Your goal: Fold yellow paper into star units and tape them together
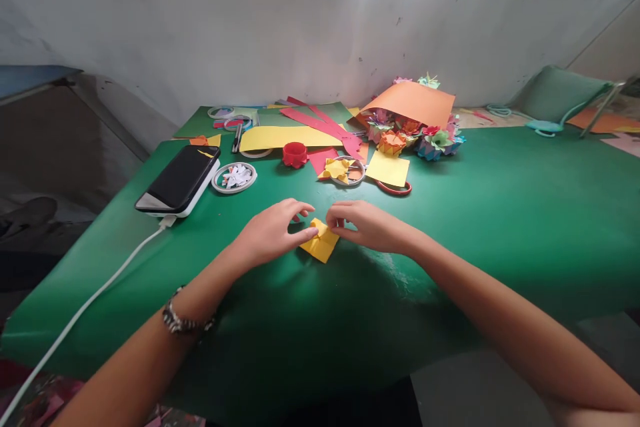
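Note:
A small folded yellow paper (320, 245) lies on the green table cover (500, 227) near the front middle. My left hand (273, 232) pinches its upper left part, fingers curled onto the paper. My right hand (367, 225) pinches the upper right corner, fingers closed on the fold. Both hands press the paper against the table. A bracelet sits on my left wrist (183, 319).
A phone on a white power bank (179, 181) with a white cable (85, 310) lies at the left. Behind the hands are a tape ring with scraps (234, 177), a red ring (295, 154), scissors (395, 188), yellow sheets (387, 168), coloured paper strips and paper flowers (415, 133).

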{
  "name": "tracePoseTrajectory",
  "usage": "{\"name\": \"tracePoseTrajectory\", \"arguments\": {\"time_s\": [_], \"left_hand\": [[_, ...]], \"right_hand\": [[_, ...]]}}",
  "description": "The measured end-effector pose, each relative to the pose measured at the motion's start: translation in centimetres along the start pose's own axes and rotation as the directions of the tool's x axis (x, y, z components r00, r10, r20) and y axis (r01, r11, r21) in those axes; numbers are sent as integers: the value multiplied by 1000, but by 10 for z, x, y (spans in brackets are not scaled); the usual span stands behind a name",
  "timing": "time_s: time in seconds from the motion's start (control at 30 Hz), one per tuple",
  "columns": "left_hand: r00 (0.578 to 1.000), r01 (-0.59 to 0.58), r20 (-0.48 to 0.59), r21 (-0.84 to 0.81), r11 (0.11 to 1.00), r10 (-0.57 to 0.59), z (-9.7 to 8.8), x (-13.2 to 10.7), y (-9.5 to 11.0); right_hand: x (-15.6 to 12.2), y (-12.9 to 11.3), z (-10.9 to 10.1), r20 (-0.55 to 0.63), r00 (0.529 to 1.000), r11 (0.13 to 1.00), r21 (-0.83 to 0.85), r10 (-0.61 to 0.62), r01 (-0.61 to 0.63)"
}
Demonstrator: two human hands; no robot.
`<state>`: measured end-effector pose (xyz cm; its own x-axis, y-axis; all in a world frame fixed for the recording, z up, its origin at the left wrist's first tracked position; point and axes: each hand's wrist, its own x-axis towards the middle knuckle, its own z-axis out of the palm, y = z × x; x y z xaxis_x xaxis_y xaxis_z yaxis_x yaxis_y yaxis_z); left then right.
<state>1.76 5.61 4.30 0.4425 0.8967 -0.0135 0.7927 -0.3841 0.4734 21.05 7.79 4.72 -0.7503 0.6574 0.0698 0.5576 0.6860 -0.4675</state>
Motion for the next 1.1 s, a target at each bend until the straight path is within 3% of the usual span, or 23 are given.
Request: {"name": "tracePoseTrajectory", "arguments": {"time_s": [0.1, 0.17, 0.23, 0.33, 0.4, 0.67, 0.93, 1.1], "left_hand": [[980, -199, 10, 67, 978, 199, -1, 17, -7], [933, -341, -53, 191, 921, 356, 3, 24, -10], [837, -459, -120, 375, 805, 533, 8, 27, -13], [655, -585, -125, 539, 606, 745, 14, 23, -19], [598, -638, -106, 537, 552, 795, 15, 19, -22], [658, -631, -37, 517, 578, 752, 18, 14, -23], [761, -574, 21, 489, 657, 649, 23, 9, -20], [771, -563, -4, 463, 684, 637, 24, 9, -23]], "right_hand": [[11, 9, -8, 42, 999, 1000, -10, -21, 22], [16, 15, -8, 42, 999, 1000, 10, -14, 13], [18, 21, -5, 29, 1000, 999, 38, -2, 1], [18, 30, 5, -46, 999, 994, 112, -2, 7], [15, 35, 11, -107, 994, 984, 173, -13, 31], [13, 46, 16, -157, 979, 968, 196, -130, 160], [13, 51, 17, -153, 969, 954, 198, -195, 224], [12, 53, 17, -142, 958, 956, 122, -250, 268]]}}
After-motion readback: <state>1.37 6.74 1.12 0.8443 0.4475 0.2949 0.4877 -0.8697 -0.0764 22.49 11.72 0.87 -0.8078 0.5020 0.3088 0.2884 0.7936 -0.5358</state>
